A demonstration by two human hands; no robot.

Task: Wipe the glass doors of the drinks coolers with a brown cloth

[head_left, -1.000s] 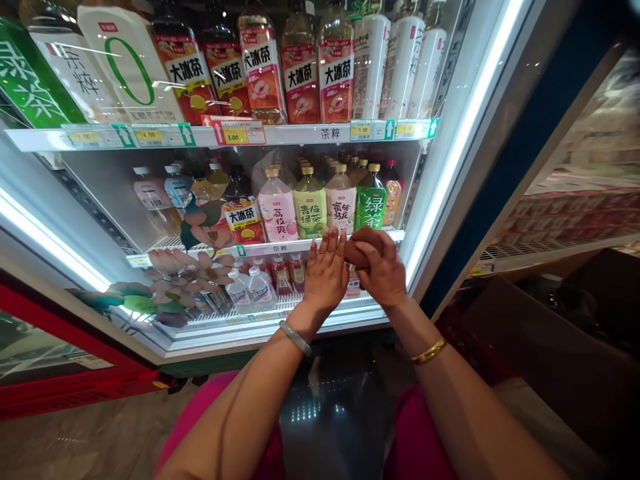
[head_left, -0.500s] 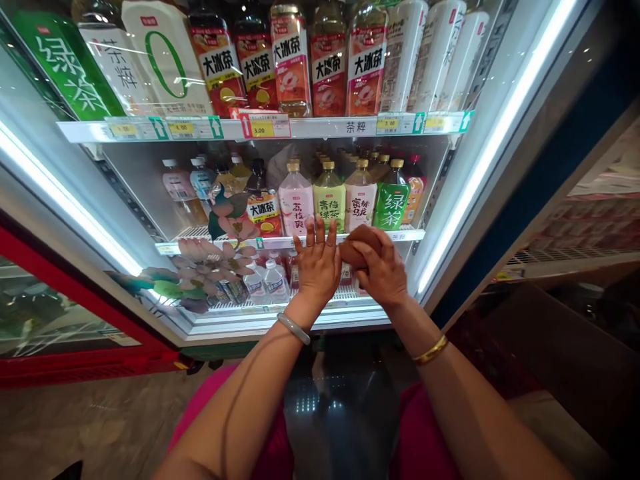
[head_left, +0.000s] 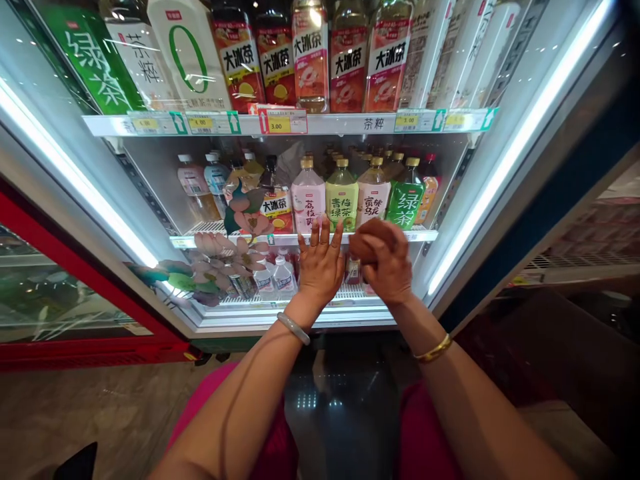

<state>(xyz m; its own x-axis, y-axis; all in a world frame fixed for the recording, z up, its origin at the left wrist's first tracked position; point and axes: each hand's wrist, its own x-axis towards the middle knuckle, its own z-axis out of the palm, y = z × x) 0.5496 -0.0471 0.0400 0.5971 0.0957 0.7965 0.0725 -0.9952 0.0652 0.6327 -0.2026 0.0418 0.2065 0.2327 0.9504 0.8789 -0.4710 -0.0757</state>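
Both my hands are raised before a lit drinks fridge. My left hand (head_left: pixel 321 267), a pale bangle on its wrist, has its fingers spread and holds nothing; it is nearest to the pink-labelled bottle (head_left: pixel 309 200) and the yellow-green bottle (head_left: pixel 342 200). My right hand (head_left: pixel 387 263), with a gold bracelet, is closed around a brown item (head_left: pixel 361 248) I cannot make out, in front of the middle shelf (head_left: pixel 425 236), below the peach-coloured bottle (head_left: pixel 373 199) and the green tea bottle (head_left: pixel 404 200).
Large bottles stand on the upper shelf (head_left: pixel 345 125); small white-capped bottles (head_left: pixel 284 275) are low down. Flower decoration (head_left: pixel 225 257) covers the fridge's lower left. A red-framed cooler (head_left: pixel 100 307) is at left, and dark boxes are at right.
The fridge and its bottles have shifted a little to the right in view. My right hand has moved slightly away from my left, its fingers still curled. My left hand stays spread.
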